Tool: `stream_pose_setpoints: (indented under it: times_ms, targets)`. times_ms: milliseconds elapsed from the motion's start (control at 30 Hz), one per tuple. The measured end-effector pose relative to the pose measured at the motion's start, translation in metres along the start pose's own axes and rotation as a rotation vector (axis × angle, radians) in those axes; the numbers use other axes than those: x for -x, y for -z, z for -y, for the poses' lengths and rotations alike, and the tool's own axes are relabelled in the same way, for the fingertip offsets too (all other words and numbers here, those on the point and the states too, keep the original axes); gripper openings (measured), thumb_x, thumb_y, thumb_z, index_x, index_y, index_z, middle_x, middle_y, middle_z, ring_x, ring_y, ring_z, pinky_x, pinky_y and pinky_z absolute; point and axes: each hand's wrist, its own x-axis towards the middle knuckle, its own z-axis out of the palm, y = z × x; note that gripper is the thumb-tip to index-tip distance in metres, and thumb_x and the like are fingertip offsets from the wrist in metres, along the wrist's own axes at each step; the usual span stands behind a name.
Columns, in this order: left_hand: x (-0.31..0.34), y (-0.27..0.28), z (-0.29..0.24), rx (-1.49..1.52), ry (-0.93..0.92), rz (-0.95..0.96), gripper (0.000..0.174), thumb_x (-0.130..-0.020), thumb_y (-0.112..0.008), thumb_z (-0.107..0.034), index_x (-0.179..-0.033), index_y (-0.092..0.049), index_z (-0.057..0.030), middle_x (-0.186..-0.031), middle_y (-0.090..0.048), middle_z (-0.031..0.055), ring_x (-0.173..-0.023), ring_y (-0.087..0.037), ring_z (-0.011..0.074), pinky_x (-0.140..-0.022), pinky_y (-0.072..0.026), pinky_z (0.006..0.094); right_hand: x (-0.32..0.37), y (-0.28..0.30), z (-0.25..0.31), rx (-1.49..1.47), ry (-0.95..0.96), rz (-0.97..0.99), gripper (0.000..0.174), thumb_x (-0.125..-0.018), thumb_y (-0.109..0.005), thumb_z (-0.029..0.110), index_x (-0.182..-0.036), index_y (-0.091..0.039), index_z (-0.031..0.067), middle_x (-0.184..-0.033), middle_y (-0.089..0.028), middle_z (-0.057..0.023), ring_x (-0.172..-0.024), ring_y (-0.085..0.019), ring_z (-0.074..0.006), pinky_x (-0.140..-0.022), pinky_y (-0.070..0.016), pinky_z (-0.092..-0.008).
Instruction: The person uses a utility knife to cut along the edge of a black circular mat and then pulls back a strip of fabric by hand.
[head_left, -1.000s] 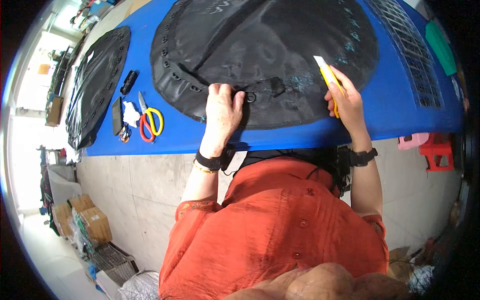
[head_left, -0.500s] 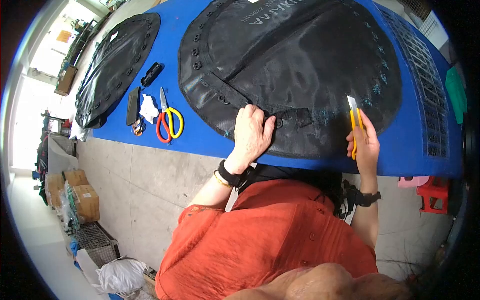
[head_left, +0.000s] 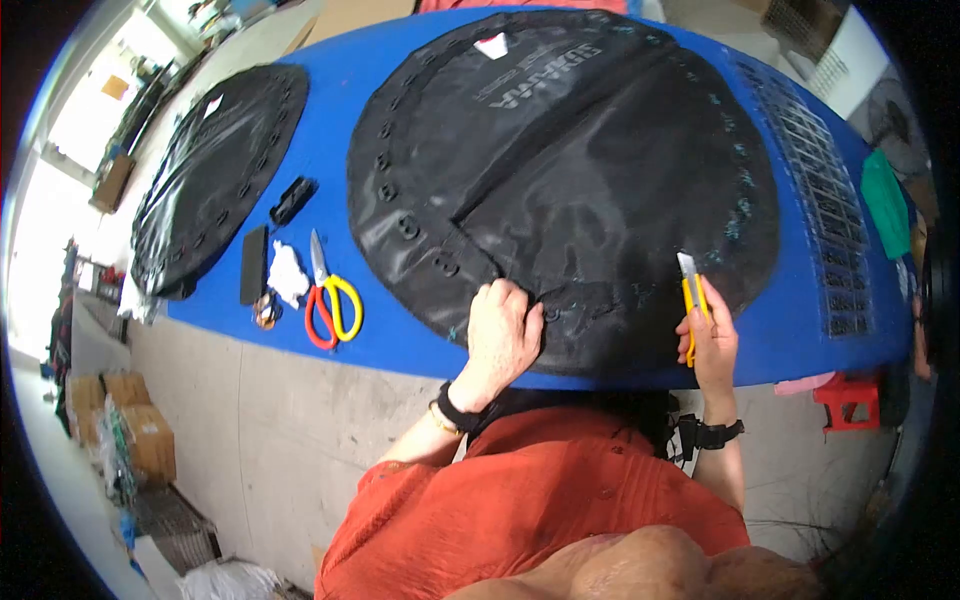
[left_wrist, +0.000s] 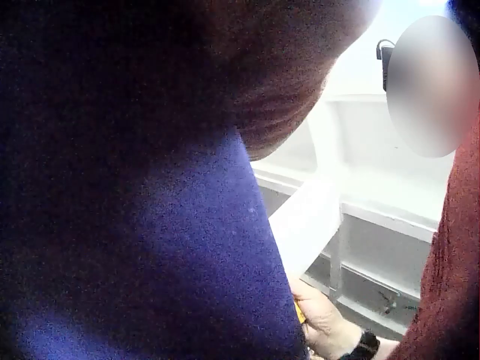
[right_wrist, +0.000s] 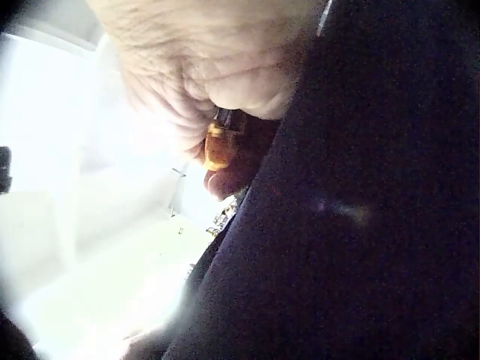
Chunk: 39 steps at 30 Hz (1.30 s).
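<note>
Flat across a blue-covered desk (head_left: 325,130), a large round black cover (head_left: 600,170) lies with its near rim beside the front edge. The person's left hand (head_left: 503,335) grips the fabric near that rim, fingers bent and thumb alongside. At the cover's near right side, the right hand (head_left: 712,350) is closed around a yellow utility knife (head_left: 694,310), blade exposed and pointing toward the desk's far side; whether the blade touches the fabric cannot be told.

To the left, a strip of blue separates the cover from red-and-yellow scissors (head_left: 335,310), a crumpled white item (head_left: 288,274), a dark flat block (head_left: 254,265) and a small black case (head_left: 293,200), its contents too small to tell. Beyond them lies a second black cover (head_left: 225,175), close to the desk's left edge. At right, another blue strip runs between the large cover and a grid-patterned panel (head_left: 820,200).

Down on the floor at left, cardboard boxes (head_left: 148,445) stand near a wire crate (head_left: 175,525), their contents unclear. A red stool (head_left: 850,402) stands at right.
</note>
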Motion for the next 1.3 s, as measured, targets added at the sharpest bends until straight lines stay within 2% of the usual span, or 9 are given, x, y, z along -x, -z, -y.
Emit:
stream_pose_setpoints:
  times_ms: [67, 200, 433, 667, 933, 1133, 1300]
  targets:
    - [-0.001, 0.004, -0.005, -0.014, 0.022, 0.026, 0.018, -0.087, -0.073, -0.012, -0.088, -0.063, 0.0018, -0.098, -0.06, 0.0206, -0.092, -0.057, 0.0412, -0.084, -0.0471, 0.05, 0.001, -0.002, 0.001, -0.004, -0.037, -0.027, 0.049, -0.108, -0.061, 0.021, -0.156, -0.051, 0.0133, -0.082, -0.065, 0.0, -0.06, -0.057, -0.0035, -0.05, -0.0496, -0.0203]
    - [0.001, 0.001, -0.002, 0.01, -0.044, -0.01, 0.016, -0.088, -0.072, -0.011, -0.088, -0.062, 0.0021, -0.099, -0.06, 0.0218, -0.092, -0.057, 0.0424, -0.083, -0.0466, 0.0509, 0.002, -0.002, 0.002, -0.07, -0.059, -0.036, 0.049, -0.109, -0.061, 0.021, -0.156, -0.051, 0.016, -0.085, -0.066, -0.0016, -0.061, -0.059, -0.005, -0.052, -0.0512, -0.0213]
    - [-0.001, 0.006, -0.007, -0.067, -0.014, 0.098, 0.016, -0.09, -0.069, -0.011, -0.088, -0.061, 0.0018, -0.099, -0.059, 0.0233, -0.093, -0.056, 0.0427, -0.084, -0.0456, 0.0507, 0.004, -0.001, 0.0, -0.048, -0.043, -0.045, 0.048, -0.108, -0.063, 0.025, -0.155, -0.053, 0.0194, -0.087, -0.066, -0.0024, -0.062, -0.059, -0.0058, -0.051, -0.0505, -0.0217]
    - [0.003, -0.001, -0.003, -0.073, -0.043, 0.036, 0.017, -0.089, -0.072, -0.013, -0.086, -0.062, 0.0002, -0.098, -0.061, 0.0215, -0.093, -0.057, 0.0411, -0.085, -0.0453, 0.0502, 0.006, 0.0, 0.0, -0.034, -0.002, -0.032, 0.047, -0.108, -0.062, 0.025, -0.154, -0.054, 0.0212, -0.085, -0.066, -0.0018, -0.061, -0.059, -0.0059, -0.05, -0.0507, -0.0227]
    - [0.003, 0.001, -0.009, -0.072, -0.023, 0.015, 0.016, -0.087, -0.072, -0.011, -0.085, -0.062, 0.0011, -0.098, -0.062, 0.0213, -0.094, -0.057, 0.042, -0.084, -0.0462, 0.051, 0.003, 0.005, -0.006, 0.011, 0.026, 0.037, 0.048, -0.109, -0.058, 0.023, -0.156, -0.05, 0.0204, -0.089, -0.067, -0.0025, -0.063, -0.06, -0.0068, -0.052, -0.0527, -0.024]
    - [0.003, 0.0, -0.011, -0.108, -0.021, 0.027, 0.018, -0.088, -0.071, -0.012, -0.085, -0.062, 0.0034, -0.1, -0.062, 0.0219, -0.097, -0.058, 0.0425, -0.087, -0.047, 0.0519, 0.004, 0.005, 0.002, -0.037, -0.021, 0.06, 0.049, -0.11, -0.059, 0.021, -0.157, -0.049, 0.0164, -0.088, -0.066, -0.0007, -0.062, -0.06, -0.0061, -0.054, -0.0519, -0.0227]
    - [0.004, -0.001, -0.01, -0.113, -0.007, 0.037, 0.018, -0.089, -0.07, -0.01, -0.09, -0.061, 0.0054, -0.1, -0.06, 0.0245, -0.098, -0.058, 0.0454, -0.088, -0.0476, 0.052, 0.005, 0.007, 0.001, -0.066, 0.016, 0.075, 0.048, -0.109, -0.06, 0.02, -0.156, -0.051, 0.0152, -0.089, -0.066, -0.0002, -0.064, -0.06, -0.0056, -0.055, -0.0518, -0.0227]
